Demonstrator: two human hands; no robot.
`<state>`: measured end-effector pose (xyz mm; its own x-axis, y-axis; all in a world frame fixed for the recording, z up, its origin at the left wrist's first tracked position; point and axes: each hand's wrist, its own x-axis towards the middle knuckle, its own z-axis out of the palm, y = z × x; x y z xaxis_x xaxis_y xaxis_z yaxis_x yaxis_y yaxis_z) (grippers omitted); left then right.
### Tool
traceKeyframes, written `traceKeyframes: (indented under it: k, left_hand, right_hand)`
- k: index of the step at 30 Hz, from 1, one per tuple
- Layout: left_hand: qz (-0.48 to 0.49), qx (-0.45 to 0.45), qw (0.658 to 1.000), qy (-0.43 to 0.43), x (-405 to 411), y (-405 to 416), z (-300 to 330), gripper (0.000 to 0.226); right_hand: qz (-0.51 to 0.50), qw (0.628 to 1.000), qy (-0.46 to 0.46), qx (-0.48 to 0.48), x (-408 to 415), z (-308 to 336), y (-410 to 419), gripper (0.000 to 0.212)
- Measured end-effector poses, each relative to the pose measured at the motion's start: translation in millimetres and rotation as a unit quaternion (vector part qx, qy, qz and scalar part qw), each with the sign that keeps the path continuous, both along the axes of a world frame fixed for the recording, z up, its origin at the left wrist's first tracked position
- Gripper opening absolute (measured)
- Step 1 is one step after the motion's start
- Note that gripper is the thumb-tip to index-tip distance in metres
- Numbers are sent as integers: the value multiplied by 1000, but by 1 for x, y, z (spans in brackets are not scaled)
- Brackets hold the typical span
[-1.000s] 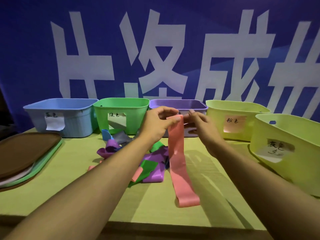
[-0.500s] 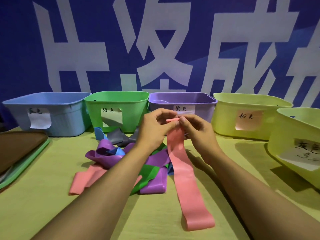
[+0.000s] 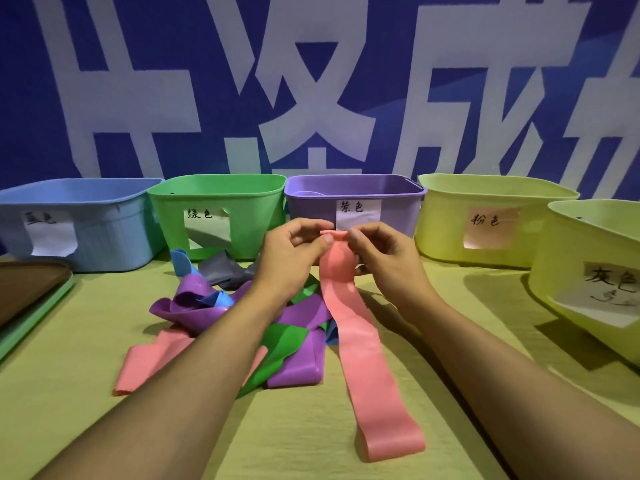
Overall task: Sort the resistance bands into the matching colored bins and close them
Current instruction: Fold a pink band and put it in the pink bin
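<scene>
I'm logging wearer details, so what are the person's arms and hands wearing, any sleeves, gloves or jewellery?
Nothing shows. Both forearms are bare to the frame's bottom edge, with no sleeves. The left hand and right hand have no gloves, rings, watch or wristband.

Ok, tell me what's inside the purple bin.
Inside the purple bin only a pale curved shape shows near the left rim, too unclear to identify. The front wall covers the bottom.

Blue fabric backdrop (image 3: 173, 64) with large white block characters (image 3: 311, 98), filling the field from 10 to 2 o'clock. Yellow-green textured tablecloth (image 3: 69, 393), spanning the lower half, 4 to 8 o'clock.
</scene>
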<state>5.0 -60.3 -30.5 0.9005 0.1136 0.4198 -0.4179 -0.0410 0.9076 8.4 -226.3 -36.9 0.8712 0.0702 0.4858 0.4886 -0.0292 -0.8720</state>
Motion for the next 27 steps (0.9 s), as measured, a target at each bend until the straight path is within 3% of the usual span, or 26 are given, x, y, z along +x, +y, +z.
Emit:
traceKeyframes:
  k: [6, 20, 27]
  left_hand:
    - [10, -4, 1000, -15, -4, -4, 1, 20]
    - [-24, -17, 999, -13, -6, -8, 2, 20]
    - [-24, 7, 1000, 9, -5, -6, 2, 33]
  right_hand:
    - [-12, 999, 36, 7, -4, 1, 4, 26]
    - [-7, 999, 29, 28, 3, -4, 3, 14]
    - [6, 999, 26, 39, 2, -5, 5, 9]
